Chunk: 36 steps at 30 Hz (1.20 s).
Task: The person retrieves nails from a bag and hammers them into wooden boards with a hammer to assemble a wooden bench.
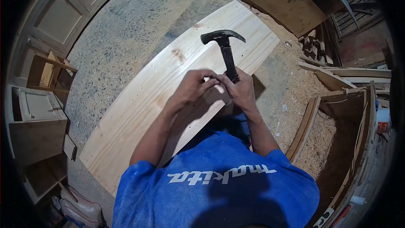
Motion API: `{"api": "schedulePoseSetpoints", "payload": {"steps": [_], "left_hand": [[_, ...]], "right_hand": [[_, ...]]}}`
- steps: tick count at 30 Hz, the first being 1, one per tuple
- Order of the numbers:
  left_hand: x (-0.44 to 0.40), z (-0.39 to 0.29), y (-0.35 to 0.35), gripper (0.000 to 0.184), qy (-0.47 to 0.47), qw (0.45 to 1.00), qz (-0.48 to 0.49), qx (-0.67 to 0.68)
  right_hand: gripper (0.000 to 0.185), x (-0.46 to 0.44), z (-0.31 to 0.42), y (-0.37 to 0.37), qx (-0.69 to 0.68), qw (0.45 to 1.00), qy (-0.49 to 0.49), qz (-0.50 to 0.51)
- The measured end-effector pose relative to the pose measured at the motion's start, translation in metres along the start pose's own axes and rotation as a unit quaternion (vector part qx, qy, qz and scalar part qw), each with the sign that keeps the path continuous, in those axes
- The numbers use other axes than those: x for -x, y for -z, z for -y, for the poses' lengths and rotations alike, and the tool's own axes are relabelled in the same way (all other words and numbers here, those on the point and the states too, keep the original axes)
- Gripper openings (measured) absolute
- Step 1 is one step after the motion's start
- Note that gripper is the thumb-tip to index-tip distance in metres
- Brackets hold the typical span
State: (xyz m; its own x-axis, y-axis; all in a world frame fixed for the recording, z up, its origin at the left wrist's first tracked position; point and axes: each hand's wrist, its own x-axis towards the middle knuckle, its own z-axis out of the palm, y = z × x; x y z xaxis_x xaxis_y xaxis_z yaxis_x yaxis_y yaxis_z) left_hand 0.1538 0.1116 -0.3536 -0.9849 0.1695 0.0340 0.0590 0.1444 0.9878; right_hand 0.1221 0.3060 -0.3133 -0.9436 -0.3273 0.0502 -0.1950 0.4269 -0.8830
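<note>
A black claw hammer (228,57) stands head up in my right hand (241,90), whose fingers wrap the lower handle. Its claw points to the right. My left hand (195,85) is closed in a pinch, its fingertips meeting those of my right hand. Whatever small thing may be between them is too small to make out. Both hands are above a large pale wooden panel (139,97), which lies slantwise in front of me. Small dark dots and a knot mark its surface.
Wooden cabinets (59,12) line the left side. Sawdust and shavings cover the concrete floor (114,38). To the right sits a wooden box (316,143) with shavings, near scrap boards (350,72). A brown panel (282,4) stands at the back.
</note>
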Motion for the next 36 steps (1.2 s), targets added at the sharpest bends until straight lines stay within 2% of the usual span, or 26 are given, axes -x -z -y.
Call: {"api": "schedulePoseSetpoints", "payload": {"steps": [2, 4, 5, 6, 8, 10, 12, 13, 14, 16, 20, 25, 30, 31, 32, 34, 36], "left_hand": [[-0.023, -0.002, 0.015, 0.018, -0.058, 0.994, -0.037, -0.08], [-0.047, -0.019, 0.031, 0.018, -0.057, 0.987, -0.146, -0.039], [-0.076, 0.005, 0.051, 0.017, -0.072, 0.978, -0.178, -0.086], [-0.103, 0.03, 0.07, 0.017, -0.087, 0.965, -0.21, -0.133], [-0.122, 0.022, 0.079, 0.017, 0.049, 0.965, -0.256, -0.023], [-0.144, 0.031, 0.084, 0.017, 0.032, 0.968, -0.248, 0.022], [-0.158, 0.048, 0.087, 0.018, 0.008, 0.964, -0.244, -0.104], [-0.158, 0.048, 0.089, 0.02, 0.032, 0.963, -0.217, -0.157], [-0.158, 0.048, 0.087, 0.02, 0.034, 0.963, -0.216, -0.156], [-0.156, 0.054, 0.085, 0.022, -0.045, 0.935, -0.244, -0.252], [-0.16, 0.062, 0.088, 0.024, -0.058, 0.93, -0.245, -0.269], [-0.157, 0.056, 0.084, 0.023, -0.032, 0.927, -0.248, -0.278], [-0.157, 0.057, 0.087, 0.023, -0.029, 0.932, -0.249, -0.262], [-0.156, 0.056, 0.087, 0.024, -0.032, 0.935, -0.246, -0.255], [-0.156, 0.055, 0.087, 0.024, -0.032, 0.935, -0.247, -0.253], [-0.156, 0.055, 0.087, 0.025, -0.023, 0.935, -0.241, -0.26], [-0.157, 0.06, 0.086, 0.025, -0.044, 0.931, -0.244, -0.267]], "right_hand": [[0.021, -0.005, -0.001, 0.006, -0.017, 1.0, -0.018, -0.004], [0.023, -0.007, -0.004, 0.014, -0.023, 0.997, -0.006, -0.074], [0.031, -0.006, -0.005, 0.022, -0.023, 0.996, -0.023, -0.079], [0.031, -0.006, -0.009, 0.029, -0.023, 0.996, -0.026, -0.08], [0.04, -0.005, -0.022, 0.039, 0.061, 0.992, -0.023, -0.104], [0.047, -0.005, -0.033, 0.044, 0.041, 0.993, -0.03, -0.109], [0.048, -0.004, -0.037, 0.048, 0.051, 0.992, -0.04, -0.107], [0.048, -0.004, -0.041, 0.049, 0.053, 0.992, -0.043, -0.106], [0.047, -0.006, -0.046, 0.048, 0.047, 0.992, -0.026, -0.114], [0.047, -0.012, -0.052, 0.047, 0.039, 0.992, -0.012, -0.121], [0.046, -0.027, -0.048, 0.046, 0.043, 0.994, -0.012, -0.104], [0.045, -0.05, -0.017, 0.048, 0.079, 0.994, 0.0, -0.071], [0.037, -0.073, 0.017, 0.046, 0.076, 0.991, 0.079, -0.08], [0.045, -0.076, 0.027, 0.049, 0.106, 0.987, 0.097, -0.07], [0.045, -0.081, 0.033, 0.047, 0.108, 0.987, 0.098, -0.069], [0.054, -0.092, 0.04, 0.039, 0.089, 0.969, 0.205, -0.1], [0.059, -0.1, 0.033, 0.027, 0.113, 0.97, 0.196, -0.089]]}}
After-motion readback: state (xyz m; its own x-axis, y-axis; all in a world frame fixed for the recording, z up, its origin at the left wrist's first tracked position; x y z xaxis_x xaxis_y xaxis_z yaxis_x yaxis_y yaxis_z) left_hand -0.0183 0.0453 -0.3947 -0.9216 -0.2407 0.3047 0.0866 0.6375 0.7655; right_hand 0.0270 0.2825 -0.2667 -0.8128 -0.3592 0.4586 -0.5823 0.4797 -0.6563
